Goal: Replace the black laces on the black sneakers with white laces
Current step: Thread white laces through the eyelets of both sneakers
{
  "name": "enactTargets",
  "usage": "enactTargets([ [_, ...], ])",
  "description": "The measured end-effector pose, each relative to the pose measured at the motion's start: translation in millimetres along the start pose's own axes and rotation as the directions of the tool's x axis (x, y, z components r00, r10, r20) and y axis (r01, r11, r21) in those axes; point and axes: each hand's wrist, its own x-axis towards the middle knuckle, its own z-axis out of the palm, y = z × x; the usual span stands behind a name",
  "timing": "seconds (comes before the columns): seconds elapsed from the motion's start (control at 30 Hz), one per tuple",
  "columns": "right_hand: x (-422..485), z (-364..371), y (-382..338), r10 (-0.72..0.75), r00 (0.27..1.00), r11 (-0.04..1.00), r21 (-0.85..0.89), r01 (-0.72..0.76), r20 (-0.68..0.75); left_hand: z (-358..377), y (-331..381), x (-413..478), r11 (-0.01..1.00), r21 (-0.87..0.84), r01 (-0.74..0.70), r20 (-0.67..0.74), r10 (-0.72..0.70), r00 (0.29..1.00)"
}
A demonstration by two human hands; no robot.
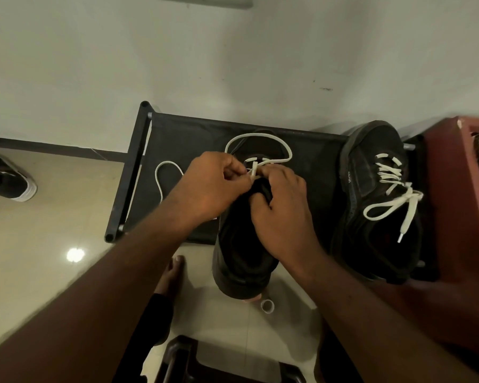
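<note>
A black sneaker (242, 252) stands toe-away on the black fabric shelf (183, 134), its heel hanging over the front edge. A white lace (260, 136) runs through its front eyelets and loops out over the toe and to the left. My left hand (210, 186) pinches the lace near the eyelets. My right hand (284, 214) grips the sneaker's tongue and upper, fingertips beside the lace. A second black sneaker (371, 172) at the right is laced in white and tied in a bow.
A dark red cabinet (448, 189) stands against the shelf's right side. Another black shoe with a white sole (9, 181) lies on the floor at far left. A small tape roll (267, 305) and my bare foot (170, 275) are below the shelf. A dark stool (183, 360) sits near me.
</note>
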Motion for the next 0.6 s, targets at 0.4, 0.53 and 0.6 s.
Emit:
enactTargets([
  [0.4,2.5,1.6,2.7,-0.007,1.000,0.999,-0.043,0.008,0.016,15.3,-2.3,8.1,0.967,0.197,-0.162,-0.078,0.180,0.981],
  [0.53,2.4,1.3,1.1,-0.007,1.000,0.999,-0.034,0.008,0.019,14.3,-2.8,9.6,0.991,0.074,-0.109,-0.147,0.119,0.982],
  [0.6,1.4,0.2,-1.0,0.003,1.000,1.000,-0.022,-0.003,0.020,12.1,-0.7,8.9,0.995,-0.035,-0.092,-0.168,0.085,0.982],
])
